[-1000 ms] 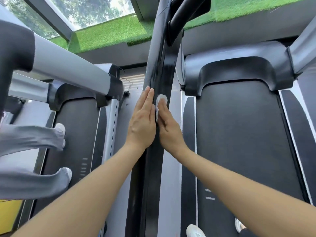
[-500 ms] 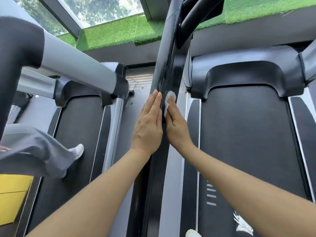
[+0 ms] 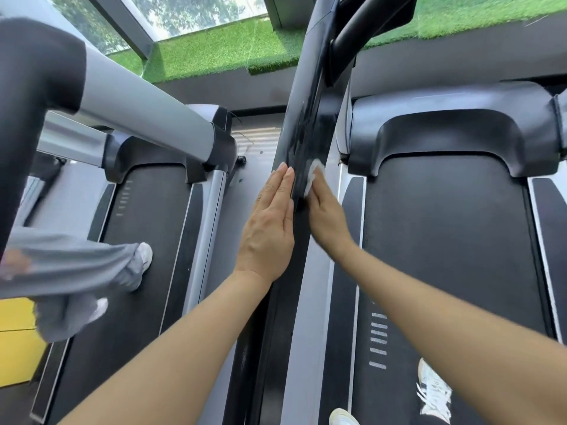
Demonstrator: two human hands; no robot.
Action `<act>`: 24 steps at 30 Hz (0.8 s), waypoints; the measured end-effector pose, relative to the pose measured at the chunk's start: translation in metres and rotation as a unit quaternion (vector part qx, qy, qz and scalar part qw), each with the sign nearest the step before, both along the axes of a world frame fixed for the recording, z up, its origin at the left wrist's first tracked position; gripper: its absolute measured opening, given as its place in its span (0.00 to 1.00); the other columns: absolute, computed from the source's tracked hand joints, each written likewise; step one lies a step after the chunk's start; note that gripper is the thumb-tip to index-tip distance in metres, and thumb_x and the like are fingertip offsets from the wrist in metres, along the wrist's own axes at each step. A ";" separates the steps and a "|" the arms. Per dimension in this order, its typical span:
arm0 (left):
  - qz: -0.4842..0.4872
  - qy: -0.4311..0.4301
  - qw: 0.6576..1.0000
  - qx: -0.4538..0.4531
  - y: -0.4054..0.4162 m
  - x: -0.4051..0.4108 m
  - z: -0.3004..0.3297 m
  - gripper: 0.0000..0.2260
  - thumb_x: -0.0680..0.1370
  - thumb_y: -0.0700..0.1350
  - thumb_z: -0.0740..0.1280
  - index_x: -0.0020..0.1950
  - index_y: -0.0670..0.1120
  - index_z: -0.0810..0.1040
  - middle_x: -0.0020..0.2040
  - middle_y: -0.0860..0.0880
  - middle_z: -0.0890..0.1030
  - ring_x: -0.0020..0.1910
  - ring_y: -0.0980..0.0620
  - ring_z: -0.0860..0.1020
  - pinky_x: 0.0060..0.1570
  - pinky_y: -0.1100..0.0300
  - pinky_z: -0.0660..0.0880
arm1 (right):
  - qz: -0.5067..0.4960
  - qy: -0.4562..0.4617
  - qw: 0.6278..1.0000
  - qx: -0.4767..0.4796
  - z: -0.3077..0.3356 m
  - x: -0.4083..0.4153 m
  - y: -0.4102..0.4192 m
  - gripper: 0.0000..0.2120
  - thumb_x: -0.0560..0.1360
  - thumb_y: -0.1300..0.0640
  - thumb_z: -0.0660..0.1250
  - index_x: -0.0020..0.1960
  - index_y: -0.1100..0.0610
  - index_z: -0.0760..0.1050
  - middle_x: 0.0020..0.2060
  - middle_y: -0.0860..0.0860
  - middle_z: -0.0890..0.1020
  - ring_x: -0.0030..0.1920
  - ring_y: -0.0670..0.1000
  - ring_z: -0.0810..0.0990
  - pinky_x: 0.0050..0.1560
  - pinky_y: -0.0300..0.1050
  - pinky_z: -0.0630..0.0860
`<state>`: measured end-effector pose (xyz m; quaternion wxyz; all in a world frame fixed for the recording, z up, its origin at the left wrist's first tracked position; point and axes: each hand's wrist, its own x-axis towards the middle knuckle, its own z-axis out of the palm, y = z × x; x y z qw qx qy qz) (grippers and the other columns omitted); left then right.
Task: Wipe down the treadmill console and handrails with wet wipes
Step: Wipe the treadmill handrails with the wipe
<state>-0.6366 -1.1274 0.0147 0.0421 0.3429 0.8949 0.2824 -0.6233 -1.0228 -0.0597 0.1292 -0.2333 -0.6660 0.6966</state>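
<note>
Head view: left hand [image 3: 268, 231] lies flat, fingers straight, against the black treadmill upright [image 3: 306, 133]; right hand [image 3: 326, 214] presses a white wet wipe [image 3: 312, 176] to it.

There is one view only, from the camera on my head. It looks forward and steeply down along my two forearms, which come in from the bottom edge. My left hand [image 3: 267, 231] and right hand [image 3: 325, 214] sit near the middle, close to the lens, either side of a dark upright [image 3: 310, 124] that crosses the view top to bottom. The wide angle bends the edges and takes in the treadmill belt [image 3: 445, 234] below and the green turf [image 3: 221, 53] at the top.
</note>
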 end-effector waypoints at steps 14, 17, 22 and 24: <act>0.004 0.007 1.000 0.001 0.001 0.001 0.000 0.22 0.81 0.44 0.50 0.76 0.45 0.58 0.76 0.53 0.58 0.74 0.61 0.53 0.73 0.69 0.49 | -0.036 -0.018 0.999 0.032 -0.007 -0.051 0.036 0.20 0.83 0.56 0.48 0.74 0.55 0.59 0.72 0.51 0.66 0.69 0.48 0.66 0.66 0.33 0.57; 0.005 0.005 1.000 -0.002 0.001 -0.001 -0.001 0.22 0.81 0.44 0.50 0.76 0.46 0.57 0.76 0.53 0.58 0.74 0.61 0.53 0.73 0.68 0.49 | 0.009 -0.033 0.999 0.034 -0.040 0.000 -0.012 0.22 0.83 0.51 0.47 0.76 0.51 0.56 0.73 0.49 0.64 0.72 0.48 0.63 0.73 0.48 0.60; 0.003 -0.001 1.000 0.000 0.001 0.001 0.000 0.22 0.81 0.44 0.50 0.76 0.46 0.57 0.76 0.54 0.58 0.75 0.59 0.54 0.73 0.67 0.50 | -0.007 -0.055 0.997 0.051 -0.045 -0.001 -0.009 0.18 0.82 0.59 0.50 0.70 0.60 0.65 0.67 0.54 0.72 0.67 0.52 0.70 0.68 0.43 0.65; 0.003 -0.002 1.000 0.002 0.001 0.001 0.000 0.22 0.81 0.44 0.50 0.76 0.45 0.57 0.75 0.55 0.57 0.75 0.59 0.53 0.73 0.67 0.49 | -0.026 -0.064 0.996 0.065 -0.024 -0.027 0.017 0.15 0.81 0.63 0.49 0.63 0.63 0.69 0.61 0.58 0.75 0.60 0.56 0.74 0.60 0.42 0.68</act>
